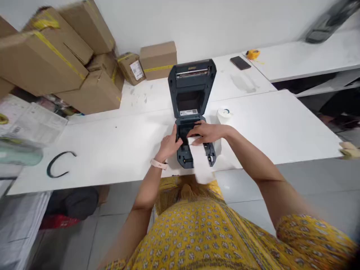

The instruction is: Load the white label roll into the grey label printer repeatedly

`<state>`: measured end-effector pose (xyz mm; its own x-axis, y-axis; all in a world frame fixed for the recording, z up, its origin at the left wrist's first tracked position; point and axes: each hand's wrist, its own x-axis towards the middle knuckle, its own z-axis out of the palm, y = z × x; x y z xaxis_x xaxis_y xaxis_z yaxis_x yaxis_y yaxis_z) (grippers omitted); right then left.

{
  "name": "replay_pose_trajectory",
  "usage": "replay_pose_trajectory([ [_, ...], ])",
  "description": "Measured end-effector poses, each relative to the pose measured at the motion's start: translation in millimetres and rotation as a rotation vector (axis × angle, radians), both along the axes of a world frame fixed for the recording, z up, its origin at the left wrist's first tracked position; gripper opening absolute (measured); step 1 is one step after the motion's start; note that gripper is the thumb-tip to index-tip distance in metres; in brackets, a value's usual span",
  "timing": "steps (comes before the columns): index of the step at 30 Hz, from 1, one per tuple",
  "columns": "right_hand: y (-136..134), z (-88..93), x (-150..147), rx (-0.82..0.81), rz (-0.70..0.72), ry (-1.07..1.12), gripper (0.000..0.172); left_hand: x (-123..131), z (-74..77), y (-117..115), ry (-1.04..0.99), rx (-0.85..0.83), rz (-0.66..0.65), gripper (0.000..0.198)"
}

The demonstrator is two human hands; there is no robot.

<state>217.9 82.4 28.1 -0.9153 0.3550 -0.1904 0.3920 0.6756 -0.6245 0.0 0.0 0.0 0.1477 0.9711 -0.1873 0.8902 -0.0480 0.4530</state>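
Below mid-frame, the white paper strip runs lengthwise away from me to my nearer right hand, which pinches its upper part; my left hand, half-open, empty, touches the printer at left.

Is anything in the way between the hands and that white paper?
Nothing visible is. The right hand touches the white paper in the dark machine. The left hand is at the machine's left edge, with open space toward the paper. The lid stands up behind, out of the way.
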Motion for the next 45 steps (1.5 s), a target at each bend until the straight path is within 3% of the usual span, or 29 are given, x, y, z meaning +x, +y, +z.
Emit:
replay_pose_trajectory([
  [4, -14.9, 17.0, 59.3, -0.107, -0.011, 0.440, 0.051, -2.7, -0.1, -3.0, -0.035, 0.026, -0.016, 0.078],
  [8, -47.7, -6.2, 131.0, -0.171, -0.124, 0.922, 0.039, -1.6, 1.8, -4.7, -0.064, 0.003, 0.029, 0.078],
  [10, -65.0, -23.9, 161.6, -0.211, -0.367, 0.906, 0.037, -0.8, 2.8, -5.4, -0.096, -0.009, 0.047, 0.079],
  [13, -78.4, -47.1, 185.3, -0.232, -0.736, 0.608, 0.035, -0.3, 4.0, -6.8, -0.134, -0.013, 0.066, 0.079],
  [16, -74.2, -67.5, 182.4, -0.217, -0.897, 0.428, 0.038, 0.1, 4.3, -8.1, -0.157, -0.011, 0.081, 0.079],
  [20, -61.3, -90.2, 167.7, -0.222, -0.890, 0.477, 0.048, 0.6, 2.1, -9.1, -0.174, 0.007, 0.094, 0.079],
  [26, -63.0, -99.3, 170.1, -0.246, -0.943, 0.501, 0.074, 1.2, 1.1, -9.7, -0.180, 0.013, 0.106, 0.079],
  [32, -57.0, -111.2, 188.4, -0.417, -1.021, 0.815, 0.065, 0.8, 2.6, -10.3, -0.199, -0.007, 0.116, 0.078],
  [37, -17.2, -98.7, 196.4, -0.452, -1.112, 0.736, 0.066, -0.7, 1.0, -10.1, -0.221, 0.007, 0.100, 0.079],
  [41, 29.3, -77.9, 179.7, -0.420, -0.970, 0.522, 0.089, -2.9, -3.5, -9.2, -0.234, 0.010, 0.080, 0.079],
  [45, 62.0, -65.1, 147.7, -0.433, -0.836, 0.388, 0.081, -4.6, -8.9, -8.4, -0.259, 0.027, 0.059, 0.078],
])
